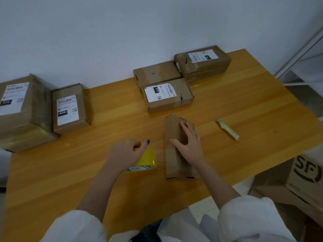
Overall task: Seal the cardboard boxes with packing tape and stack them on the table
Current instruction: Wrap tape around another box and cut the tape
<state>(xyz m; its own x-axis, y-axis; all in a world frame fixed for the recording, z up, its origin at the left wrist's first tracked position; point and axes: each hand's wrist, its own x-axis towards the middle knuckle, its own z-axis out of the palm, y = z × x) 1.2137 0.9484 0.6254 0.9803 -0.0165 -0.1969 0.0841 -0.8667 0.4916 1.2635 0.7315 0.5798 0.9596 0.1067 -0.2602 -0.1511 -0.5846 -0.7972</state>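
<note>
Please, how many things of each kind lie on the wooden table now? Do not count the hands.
cardboard boxes: 6
yellow tape roll: 1
knife: 1
Total: 8

Upper garment: white, loose-fitting, plain creased fabric. The left sleeve and right sleeve both end near the elbow, leaving the forearms bare. Left hand: bare, with one fingernail painted blue. Right hand: bare, nail finish not discernible. Lower garment: dark fabric, visible between the sleeves.
</note>
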